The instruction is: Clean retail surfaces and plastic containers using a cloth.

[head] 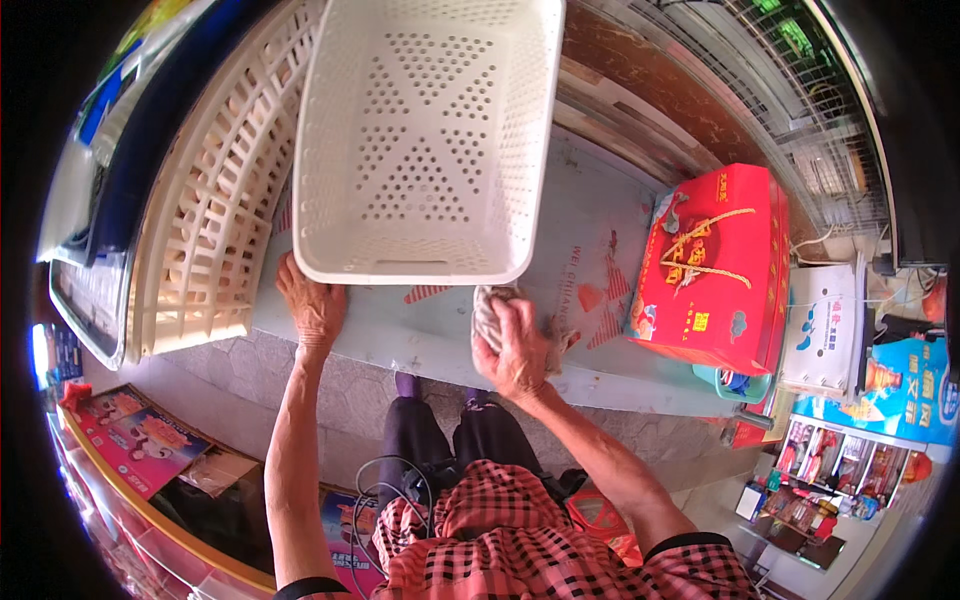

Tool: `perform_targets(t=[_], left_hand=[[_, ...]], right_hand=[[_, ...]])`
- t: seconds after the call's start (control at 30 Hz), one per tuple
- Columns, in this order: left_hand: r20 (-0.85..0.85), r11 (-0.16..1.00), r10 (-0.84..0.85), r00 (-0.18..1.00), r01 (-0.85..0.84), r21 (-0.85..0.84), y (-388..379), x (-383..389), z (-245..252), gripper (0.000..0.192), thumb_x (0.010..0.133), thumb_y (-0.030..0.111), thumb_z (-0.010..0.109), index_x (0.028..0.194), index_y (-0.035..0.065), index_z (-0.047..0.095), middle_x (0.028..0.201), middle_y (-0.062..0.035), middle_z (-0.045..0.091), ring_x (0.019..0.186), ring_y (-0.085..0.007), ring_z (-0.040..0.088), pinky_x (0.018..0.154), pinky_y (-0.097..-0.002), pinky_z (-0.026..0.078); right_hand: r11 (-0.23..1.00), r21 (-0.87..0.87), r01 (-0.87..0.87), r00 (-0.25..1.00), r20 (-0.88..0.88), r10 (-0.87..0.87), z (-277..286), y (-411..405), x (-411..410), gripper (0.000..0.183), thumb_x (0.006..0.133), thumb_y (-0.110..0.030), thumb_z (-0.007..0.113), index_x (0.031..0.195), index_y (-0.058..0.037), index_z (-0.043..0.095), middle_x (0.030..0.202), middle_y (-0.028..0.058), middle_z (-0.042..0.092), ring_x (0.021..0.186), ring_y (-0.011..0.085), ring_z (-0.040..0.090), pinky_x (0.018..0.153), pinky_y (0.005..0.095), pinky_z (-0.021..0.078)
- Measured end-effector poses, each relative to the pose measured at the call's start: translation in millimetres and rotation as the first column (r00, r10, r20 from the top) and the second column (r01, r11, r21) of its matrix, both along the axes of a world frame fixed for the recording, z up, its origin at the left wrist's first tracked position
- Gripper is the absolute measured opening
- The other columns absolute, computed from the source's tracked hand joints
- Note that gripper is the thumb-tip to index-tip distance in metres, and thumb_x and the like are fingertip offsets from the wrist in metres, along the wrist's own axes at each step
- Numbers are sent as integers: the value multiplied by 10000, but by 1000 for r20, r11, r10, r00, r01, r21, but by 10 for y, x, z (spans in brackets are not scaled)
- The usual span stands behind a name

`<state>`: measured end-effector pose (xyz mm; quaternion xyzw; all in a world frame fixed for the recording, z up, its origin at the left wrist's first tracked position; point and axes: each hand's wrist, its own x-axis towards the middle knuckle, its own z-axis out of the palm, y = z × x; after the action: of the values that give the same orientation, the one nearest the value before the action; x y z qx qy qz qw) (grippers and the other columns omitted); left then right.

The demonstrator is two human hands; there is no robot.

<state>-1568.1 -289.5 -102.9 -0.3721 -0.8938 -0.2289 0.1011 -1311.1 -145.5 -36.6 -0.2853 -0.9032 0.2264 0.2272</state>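
A white perforated plastic basket [424,127] stands before me on a pale blue-grey covered table [360,330], with nothing visible inside. My left hand [311,304] is at its near left corner, with the fingers partly hidden below the rim. I cannot tell whether it grips the basket or rests beside it. In my right hand [514,349] is a crumpled greyish cloth [491,319], near the basket's front right corner. Part of the cloth hangs out on the right side of the hand.
To the left is a cream slatted plastic crate [217,202] holding egg-like rounded things. A red gift box [709,270] with rope handles stands on the right, near a turquoise plastic container [739,384]. A wire rack [810,97] lies beyond. Behind at left is an open-topped display case [180,525].
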Motion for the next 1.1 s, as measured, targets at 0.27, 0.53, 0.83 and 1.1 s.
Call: perform_targets(t=[0.27, 0.53, 0.83, 1.1], left_hand=[[-6, 997, -16, 1000, 16, 69, 21, 14, 102, 462, 814, 197, 574, 1237, 35, 479, 1237, -171, 430, 1164, -390, 373, 982, -520, 285], [14, 992, -98, 995, 96, 87, -141, -64, 108, 420, 804, 79, 502, 1222, 40, 481, 1227, -190, 437, 1151, -397, 392, 975, -519, 316], [143, 983, -142, 980, 123, 133, -566, 729, 530, 353, 813, -11, 513, 1164, 25, 506, 1208, -209, 446, 1142, -386, 408, 976, -499, 337], [298, 995, -83, 951, 61, 81, -1136, 1862, 54, 368, 783, 9, 533, 1150, 17, 498, 1120, -204, 486, 1067, -379, 443, 949, -493, 345]], right_hand=[[953, -200, -229, 971, -118, 209, 2, -790, -714, 520, 695, -100, 706, 1172, -71, 502, 1064, 149, 501, 821, 349, 621, 650, 425, 542], [857, -208, -471, 882, -112, 458, -23, -745, -801, 584, 655, -65, 739, 1185, -102, 498, 1080, 121, 460, 927, 327, 575, 747, 421, 520], [901, -37, -433, 896, 93, 434, -2, -6, 873, 528, 660, -130, 751, 1142, -126, 534, 1093, 103, 505, 934, 291, 585, 785, 394, 512], [953, 263, -153, 968, 232, 91, 93, 725, 2668, 458, 644, -199, 781, 1065, -169, 602, 1015, 22, 590, 853, 210, 623, 885, 433, 396]])
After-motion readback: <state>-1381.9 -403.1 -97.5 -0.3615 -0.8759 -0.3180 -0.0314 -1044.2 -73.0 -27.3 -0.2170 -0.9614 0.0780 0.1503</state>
